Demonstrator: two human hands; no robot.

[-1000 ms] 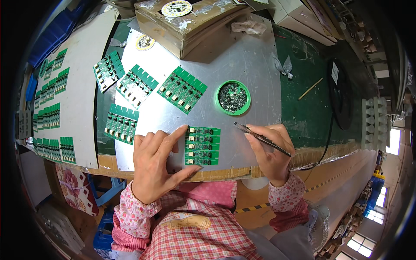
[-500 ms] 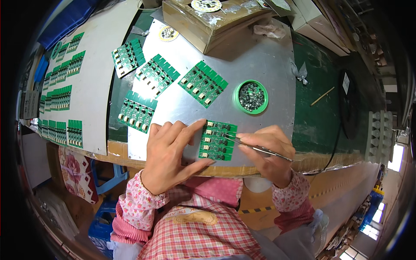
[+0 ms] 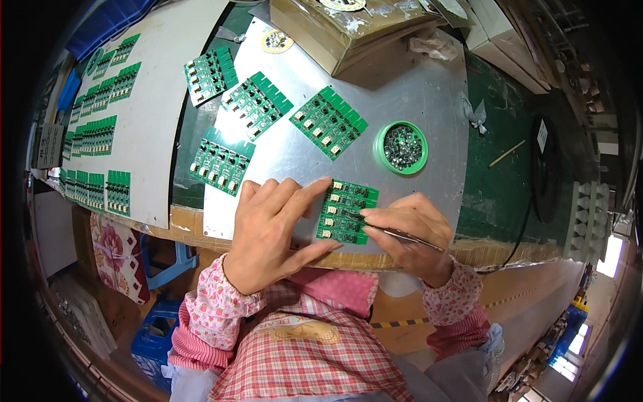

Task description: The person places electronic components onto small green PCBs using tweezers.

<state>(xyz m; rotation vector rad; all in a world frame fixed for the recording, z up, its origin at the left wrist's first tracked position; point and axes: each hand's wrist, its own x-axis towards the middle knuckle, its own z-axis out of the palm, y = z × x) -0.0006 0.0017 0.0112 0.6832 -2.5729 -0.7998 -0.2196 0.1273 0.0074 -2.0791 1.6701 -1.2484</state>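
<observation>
A green circuit board panel with rows of black and cream parts lies in front of me, near the table edge. My left hand steadies it, index fingertip at its far left corner and thumb by its near left corner. In my right hand, metal tweezers are pinched, their tips over the middle rows of the panel. Whether the tips grip a part is too small to tell. Beyond my right hand stands a round green dish full of small dark parts.
Several more panels lie farther off on the metal sheet. Rows of boards cover a pale board at the left. A cardboard box stands at the back. A thin stick and dark cable lie on the right.
The tweezers' tips have moved left and slightly nearer to me across the panel, and my right hand has come closer to it. My left hand stays at the panel; the whole view has shifted slightly.
</observation>
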